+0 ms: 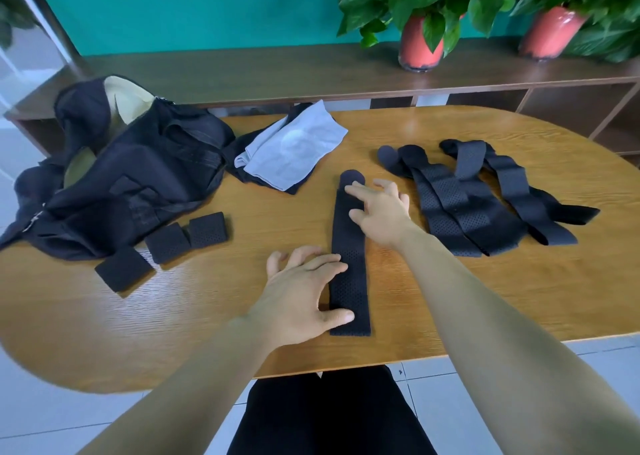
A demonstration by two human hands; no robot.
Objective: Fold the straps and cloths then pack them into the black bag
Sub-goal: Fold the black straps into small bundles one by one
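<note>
A long black perforated strap (349,257) lies flat and straight on the wooden table (485,302), running away from the person's edge, and I'll use it as the marker for everything else. The left hand (304,292) rests at the strap's near end with fingers spread, fingertips and thumb pressing on the fabric without closing round it. The right hand (379,209) is at the strap's far end, palm down and fingers splayed, the index finger touching the strap just below its rounded tip; it grips nothing either. To the right of the strap, apart from it, a loose pile of straps (485,195) lies overlapping and unfolded. To the left of the strap, three folded strap bundles (173,243) sit as small black squares, close together. Beyond those, further left, the black bag (131,181) slumps open on the table, its pale lining showing at the top. Beyond the strap's far end and a little left, a light grey cloth (294,150) lies folded on top of a dark cloth (263,177), whose edge touches the bag. Behind the table, past the strap's far end, a low wooden shelf (277,70) carries two potted plants (422,15) in reddish pots.
</note>
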